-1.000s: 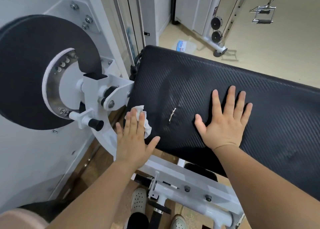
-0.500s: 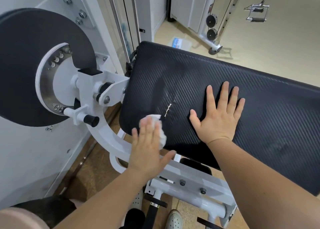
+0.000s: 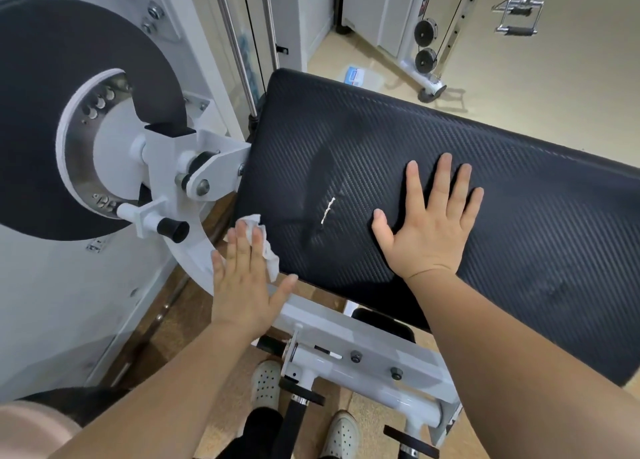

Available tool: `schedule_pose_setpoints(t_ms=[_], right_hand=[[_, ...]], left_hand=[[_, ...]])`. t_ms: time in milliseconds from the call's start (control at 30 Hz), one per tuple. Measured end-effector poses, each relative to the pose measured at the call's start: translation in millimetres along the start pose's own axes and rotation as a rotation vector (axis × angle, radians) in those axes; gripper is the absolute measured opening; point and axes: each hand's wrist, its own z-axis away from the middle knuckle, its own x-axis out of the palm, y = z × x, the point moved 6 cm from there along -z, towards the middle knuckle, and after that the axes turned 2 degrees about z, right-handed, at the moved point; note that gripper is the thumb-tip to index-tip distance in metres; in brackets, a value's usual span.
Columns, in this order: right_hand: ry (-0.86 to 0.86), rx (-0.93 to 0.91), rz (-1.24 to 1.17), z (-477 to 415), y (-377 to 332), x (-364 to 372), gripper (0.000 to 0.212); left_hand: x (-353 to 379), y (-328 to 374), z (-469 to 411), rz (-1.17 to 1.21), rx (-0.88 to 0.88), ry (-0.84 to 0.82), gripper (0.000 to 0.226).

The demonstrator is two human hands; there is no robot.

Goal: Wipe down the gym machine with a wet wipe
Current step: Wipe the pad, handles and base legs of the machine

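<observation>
Pressing the wet wipe (image 3: pixel 268 256) flat with the left hand (image 3: pixel 242 285), with straight fingers and thumb out, not curled round it. Sitting right at the bottom left edge of the black pad (image 3: pixel 450 139), partly on and partly off, next to the white frame (image 3: pixel 192 254). Resting the right hand (image 3: pixel 429 226) flat and open on the pad, holding nothing, near the small white scratch (image 3: pixel 327 210).

Half a second back, was rubbing further in, close to that scratch. Now slid back out to the edge. Looks like rubbing side to side over one patch, with lots of pad left to do on the right. Darker smears above the scratch, maybe still damp.

Cannot read the blue label on the packet (image 3: pixel 355 75) on the floor: too small. Same for the little sticker (image 3: pixel 98 245) on the white machine wall.
</observation>
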Motion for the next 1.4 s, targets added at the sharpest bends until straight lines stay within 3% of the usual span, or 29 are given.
schedule_pose_setpoints(t_ms=[100, 233, 300, 467, 633, 733, 800, 933, 1100, 1233, 1400], right_hand=[[0.001, 0.0, -0.007, 0, 0, 0, 0.085], [-0.009, -0.008, -0.002, 0, 0, 1, 0.084], [-0.019, -0.018, 0.003, 1, 1, 1, 0.084], [-0.079, -0.082, -0.075, 2, 5, -7, 0.079], [-0.096, -0.097, -0.19, 45, 44, -17, 0.073], [-0.072, -0.014, -0.142, 69, 67, -11, 0.072], [-0.05, 0.003, -0.127, 65, 76, -10, 0.072], [-0.013, -0.016, -0.052, 57, 87, -4, 0.075], [0.039, -0.03, -0.019, 60, 83, -1, 0.079], [0.044, -0.038, -0.023, 61, 84, -2, 0.08], [0.058, -0.041, -0.023, 60, 84, -3, 0.08]], left_hand=[[-3, 24, -2, 0.106, -0.044, -0.017, 0.106], [20, 80, 35, -0.031, 0.258, -0.051, 0.11], [32, 105, 51, -0.028, 0.317, -0.049, 0.112], [21, 106, 51, -0.096, 0.302, -0.061, 0.107], [-13, 64, 17, -0.093, 0.161, -0.077, 0.101], [-15, 98, 18, -0.108, 0.278, -0.097, 0.102], [-18, 127, 19, -0.113, 0.364, -0.061, 0.097], [-32, 148, 11, -0.061, 0.37, 0.081, 0.075], [-41, 161, 13, 0.124, 0.433, 0.247, 0.061], [-26, 179, 12, 0.177, 0.352, 0.179, 0.074], [-24, 190, -12, 0.008, 0.311, 0.137, 0.092]])
